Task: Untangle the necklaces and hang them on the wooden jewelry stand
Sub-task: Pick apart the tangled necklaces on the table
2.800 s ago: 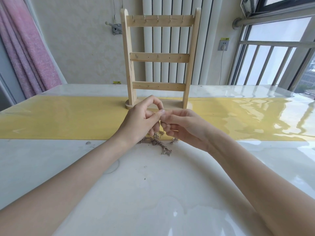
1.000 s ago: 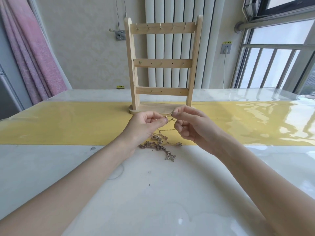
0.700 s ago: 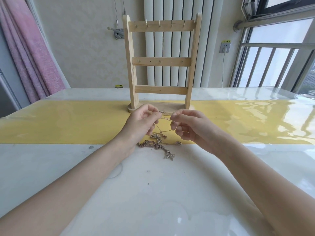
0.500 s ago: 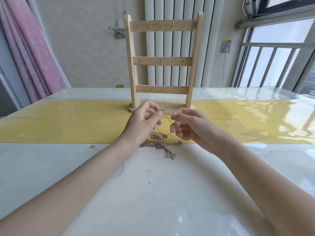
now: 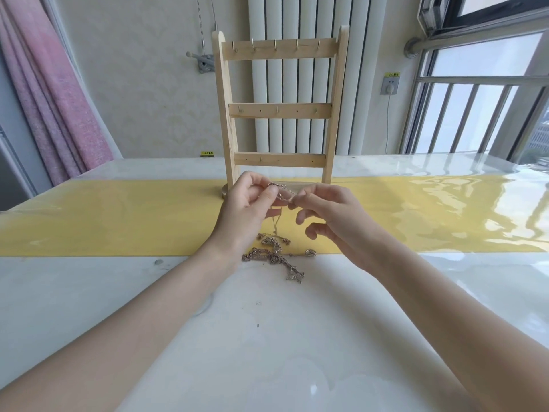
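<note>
**Teasing one chain out of the knot**

A thin chain (image 5: 282,190) is held stretched between the two hands, raised just above the yellow runner (image 5: 118,215) and in front of the foot of the wooden jewelry stand (image 5: 280,111). From the pinch a fine strand drops to the tangled necklaces (image 5: 274,254), which lie on the bench (image 5: 252,337) at the near edge of the runner – partly on the yellow, partly on the white surface.

The step in hand is judged to be the loosening of one chain from the clump. It is best done slowly: the strand should be kept only lightly taut, the knot worked open by small sideways pulls rather than one hard tug, and the heap left resting on the bench so that its weight does not tighten the tangle. A sharp pull could well snap so fine a link.

The left hand (image 5: 246,206) is turned with its back toward the camera, thumb and forefinger pinching the chain at its left end, the other fingers curled. The right hand (image 5: 329,215) pinches the right end with thumb and forefinger – its remaining fingers are loosely bent below and hold nothing. Both forearms reach in from the near edge and converge at the middle. The hooks of the stand carry nothing yet.
</note>
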Demonstrator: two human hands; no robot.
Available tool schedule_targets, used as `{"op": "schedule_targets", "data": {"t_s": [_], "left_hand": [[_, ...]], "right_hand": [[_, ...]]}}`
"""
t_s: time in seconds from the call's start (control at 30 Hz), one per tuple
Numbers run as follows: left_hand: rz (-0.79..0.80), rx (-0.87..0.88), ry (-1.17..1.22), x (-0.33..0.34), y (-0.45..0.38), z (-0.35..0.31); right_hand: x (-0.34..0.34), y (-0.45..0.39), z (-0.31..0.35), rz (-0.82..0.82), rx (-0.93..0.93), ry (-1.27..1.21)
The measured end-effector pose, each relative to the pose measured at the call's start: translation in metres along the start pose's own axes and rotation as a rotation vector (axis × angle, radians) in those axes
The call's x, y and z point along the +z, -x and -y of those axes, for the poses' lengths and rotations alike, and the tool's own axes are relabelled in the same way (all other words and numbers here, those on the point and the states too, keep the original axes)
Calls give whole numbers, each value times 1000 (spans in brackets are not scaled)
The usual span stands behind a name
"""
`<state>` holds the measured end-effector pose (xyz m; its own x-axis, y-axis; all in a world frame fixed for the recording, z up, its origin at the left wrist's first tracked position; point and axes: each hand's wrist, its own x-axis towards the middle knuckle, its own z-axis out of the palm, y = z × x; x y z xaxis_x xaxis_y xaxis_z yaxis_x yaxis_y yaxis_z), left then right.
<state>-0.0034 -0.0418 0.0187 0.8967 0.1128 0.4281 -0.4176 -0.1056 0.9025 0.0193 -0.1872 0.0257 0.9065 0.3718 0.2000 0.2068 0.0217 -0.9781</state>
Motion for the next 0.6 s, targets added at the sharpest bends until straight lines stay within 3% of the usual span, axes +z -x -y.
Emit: {"op": "schedule_targets", "data": {"t_s": [0.23,0.37,0.6], "left_hand": [[-64,-51,43,0,1,-1],[-64,-220,179,0,0,-1],[12,-399,471,-4,-2,-6]], "right_hand": [[-6,-3,-1,-51,45,-201],[-8,-4,2,-13,71,-380],[-7,-4,-1,36,87,-328]]}}
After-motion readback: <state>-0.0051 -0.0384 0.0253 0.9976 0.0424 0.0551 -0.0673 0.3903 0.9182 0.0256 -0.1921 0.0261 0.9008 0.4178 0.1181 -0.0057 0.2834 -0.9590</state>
